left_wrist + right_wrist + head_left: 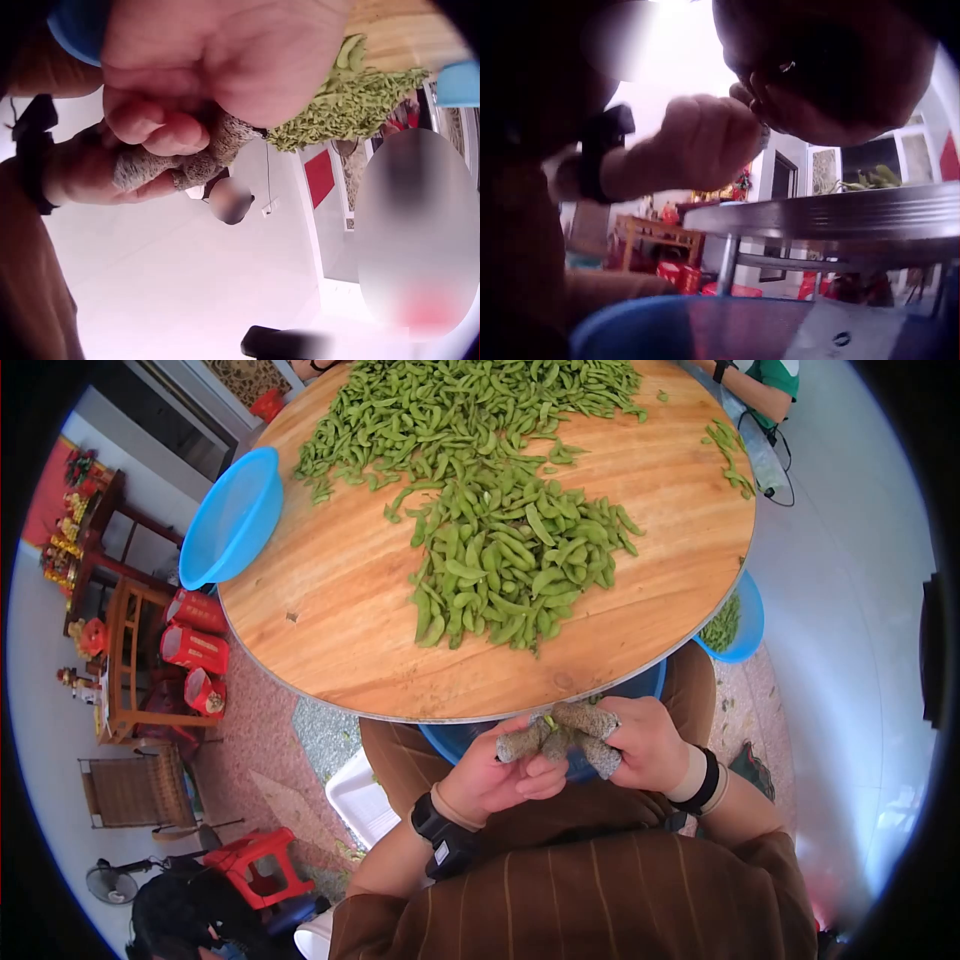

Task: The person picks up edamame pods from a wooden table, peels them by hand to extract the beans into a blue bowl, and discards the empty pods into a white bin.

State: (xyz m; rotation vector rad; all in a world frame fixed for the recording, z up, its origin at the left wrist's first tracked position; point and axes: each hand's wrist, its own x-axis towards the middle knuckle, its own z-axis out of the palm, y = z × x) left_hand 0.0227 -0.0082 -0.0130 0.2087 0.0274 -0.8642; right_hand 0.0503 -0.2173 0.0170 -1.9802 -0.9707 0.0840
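My left hand (497, 772) and right hand (648, 743) meet just in front of the round table's near edge, above a blue basin (652, 682). Grey-brown knitted sleeves (585, 718) cover several fingertips. Between the covered fingertips of both hands shows a bit of a green soybean pod (549, 724); most of it is hidden by the fingers. In the left wrist view the left hand's other fingers (176, 137) curl toward the palm. A large heap of soybean pods (500, 555) lies on the wooden table (330, 590), its near end facing my hands.
A light blue basin (235, 520) leans at the table's left edge. Another blue basin (748, 630) with green contents stands below the right edge. A white tray (360, 800) and a red stool (258, 868) are at lower left. Other people's arms (755, 395) reach the far side.
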